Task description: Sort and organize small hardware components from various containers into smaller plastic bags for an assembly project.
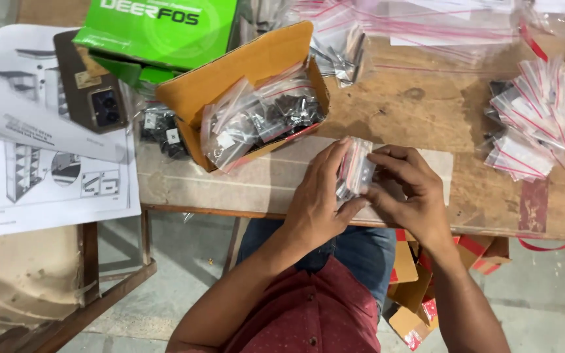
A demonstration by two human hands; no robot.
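Pinching a small clear zip bag (356, 173) of metal parts between them, the left hand (318, 196) and right hand (403, 193) grip it above the surface (426, 111); unsorted bags fill the cardboard box (243, 85) at ten o'clock, while a pile of bags (534, 121) at two o'clock looks finished.

Small metal parts inside the clear zip bag (356, 171) are blurred; the green box (158, 29) is cut off by the top edge.

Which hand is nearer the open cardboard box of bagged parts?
Left. The left hand sits just right of the cardboard box; the right hand is farther right, beyond the small bag both hold.
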